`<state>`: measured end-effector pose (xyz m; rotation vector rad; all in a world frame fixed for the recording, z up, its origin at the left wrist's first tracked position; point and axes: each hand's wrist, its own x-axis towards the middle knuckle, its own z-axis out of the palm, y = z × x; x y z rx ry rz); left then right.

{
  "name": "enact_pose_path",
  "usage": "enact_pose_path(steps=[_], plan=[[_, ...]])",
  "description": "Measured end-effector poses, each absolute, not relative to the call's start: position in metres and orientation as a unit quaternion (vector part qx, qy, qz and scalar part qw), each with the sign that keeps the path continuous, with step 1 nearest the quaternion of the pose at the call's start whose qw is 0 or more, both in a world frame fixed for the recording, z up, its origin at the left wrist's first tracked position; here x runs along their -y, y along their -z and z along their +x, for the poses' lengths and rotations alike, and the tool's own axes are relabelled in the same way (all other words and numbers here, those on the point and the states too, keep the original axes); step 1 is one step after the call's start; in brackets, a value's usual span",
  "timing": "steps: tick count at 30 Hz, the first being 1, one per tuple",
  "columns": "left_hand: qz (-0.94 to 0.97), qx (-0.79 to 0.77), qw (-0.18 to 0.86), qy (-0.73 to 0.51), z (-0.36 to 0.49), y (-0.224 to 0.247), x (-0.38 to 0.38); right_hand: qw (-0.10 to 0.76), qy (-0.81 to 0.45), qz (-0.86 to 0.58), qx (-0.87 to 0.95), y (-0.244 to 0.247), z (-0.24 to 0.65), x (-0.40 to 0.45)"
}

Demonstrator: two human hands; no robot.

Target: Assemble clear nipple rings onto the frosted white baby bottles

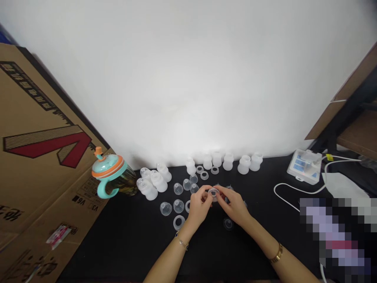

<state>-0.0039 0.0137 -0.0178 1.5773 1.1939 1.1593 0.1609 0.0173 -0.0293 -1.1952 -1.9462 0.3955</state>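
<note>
My left hand [200,204] and my right hand [234,202] meet over the black table. Both are closed, their fingertips pinching a translucent bottle collar ring [213,190] from either side. Whether a teat sits inside it, I cannot tell. Left of my hands lie several clear dome caps [178,206] and a loose collar ring [179,223]. A clear teat [228,223] lies below my right hand, and more clear pieces are partly hidden behind it. Farther back, near the wall, are more rings [204,175] and several open white baby bottles [227,161] standing upright.
Capped white bottles [158,180] stand grouped at the left, beside a teal-lidded jug [108,173] and a large cardboard box [44,157]. At the right are a white power strip [304,166], its looping cable [303,192] and a blurred-out patch. A white wall [188,78] rises behind.
</note>
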Motion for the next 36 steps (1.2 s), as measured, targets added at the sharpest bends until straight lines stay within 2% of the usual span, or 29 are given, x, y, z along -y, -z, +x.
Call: enact_pose_path(steps=[18, 25, 31, 36], plan=[[0.616, -0.487, 0.415, -0.459, -0.0035, 0.0133, -0.0139, 0.402, -0.181, -0.475, 0.762, 0.0292, 0.1601, -0.0177], [0.642, -0.476, 0.397, -0.452, -0.0051, 0.0158, -0.0133, 0.416, -0.199, -0.478, 0.747, 0.0294, 0.1605, -0.0179], [0.673, -0.503, 0.334, -0.427, -0.0054, 0.0177, -0.0133, 0.418, -0.191, -0.478, 0.748, 0.0317, 0.1598, -0.0176], [0.669, -0.493, 0.339, -0.441, -0.0046, 0.0154, -0.0144, 0.421, -0.220, -0.491, 0.730, 0.0285, 0.1590, -0.0169]])
